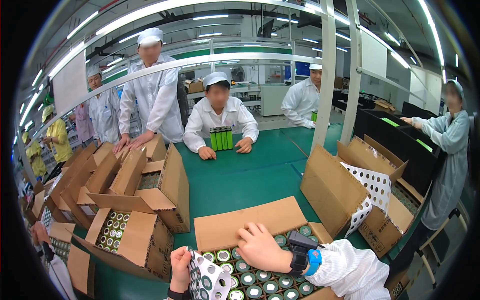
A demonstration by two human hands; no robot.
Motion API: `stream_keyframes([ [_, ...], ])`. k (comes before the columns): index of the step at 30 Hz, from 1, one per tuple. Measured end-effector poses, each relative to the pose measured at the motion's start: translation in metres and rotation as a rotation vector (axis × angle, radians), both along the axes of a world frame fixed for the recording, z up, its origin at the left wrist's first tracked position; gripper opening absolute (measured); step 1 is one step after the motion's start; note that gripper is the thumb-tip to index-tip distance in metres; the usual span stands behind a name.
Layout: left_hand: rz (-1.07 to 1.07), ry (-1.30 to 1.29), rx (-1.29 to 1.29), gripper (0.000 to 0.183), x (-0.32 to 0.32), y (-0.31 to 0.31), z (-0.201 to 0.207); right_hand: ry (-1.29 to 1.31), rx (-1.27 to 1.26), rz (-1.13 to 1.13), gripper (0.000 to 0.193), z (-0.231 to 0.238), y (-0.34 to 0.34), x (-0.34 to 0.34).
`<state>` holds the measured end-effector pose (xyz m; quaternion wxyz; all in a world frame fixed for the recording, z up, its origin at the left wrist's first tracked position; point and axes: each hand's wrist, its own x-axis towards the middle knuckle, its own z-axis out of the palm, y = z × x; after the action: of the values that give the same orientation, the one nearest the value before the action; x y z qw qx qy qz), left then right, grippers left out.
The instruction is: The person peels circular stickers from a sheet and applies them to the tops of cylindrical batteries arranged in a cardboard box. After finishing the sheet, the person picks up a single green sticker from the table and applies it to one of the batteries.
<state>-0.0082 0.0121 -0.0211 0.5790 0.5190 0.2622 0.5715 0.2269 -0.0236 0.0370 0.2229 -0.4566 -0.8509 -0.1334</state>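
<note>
In front of me an open cardboard box (235, 222) holds rows of cylindrical battery cells (270, 286) between dividers. Many cell tops carry dark green rings around pale centres; those near the left show bright green rims. At the box's left side, my left hand (181, 265) pinches the edge of a white sheet (218, 276) with dark green rings on it, which bends over the cells. My right hand (264, 250) lies over the far middle cells, its fingers bent but apart. Its palm hides the cells below, and nothing shows in its fingers.
Another open box of cells (131, 245) stands to the left, with several more cartons behind it. On the right are open cartons (335, 185) and a white sheet with round holes (367, 185). Across the green table (235, 175), a person sits behind green cells (221, 139); others stand around.
</note>
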Motion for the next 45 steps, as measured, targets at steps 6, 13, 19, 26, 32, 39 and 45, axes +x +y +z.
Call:
stream_keyframes([
  [6,-0.045,-0.008,-0.012,0.031,0.001,-0.002,0.006,0.103,0.067,0.024,0.008,-0.006,0.005,0.001],
  [13,-0.036,-0.047,-0.008,0.031,0.003,-0.001,0.005,0.027,0.025,-0.001,0.008,0.0,0.002,0.004],
  [19,-0.034,-0.079,-0.017,0.03,0.0,0.0,0.001,0.021,0.033,-0.03,0.007,-0.003,0.001,0.001],
  [26,-0.031,-0.052,-0.009,0.029,-0.002,0.0,-0.001,-0.078,0.047,-0.099,0.009,0.0,-0.004,-0.001],
  [32,0.032,0.005,-0.015,0.03,0.003,0.0,0.0,-0.1,0.05,-0.136,0.009,-0.001,-0.005,-0.001],
  [39,0.047,0.097,0.027,0.02,0.004,-0.007,0.012,-0.102,0.075,-0.183,0.008,-0.005,-0.003,-0.003],
  [45,0.055,0.092,0.035,0.02,0.001,-0.009,0.013,-0.091,0.143,-0.183,0.007,-0.004,-0.004,-0.004],
])
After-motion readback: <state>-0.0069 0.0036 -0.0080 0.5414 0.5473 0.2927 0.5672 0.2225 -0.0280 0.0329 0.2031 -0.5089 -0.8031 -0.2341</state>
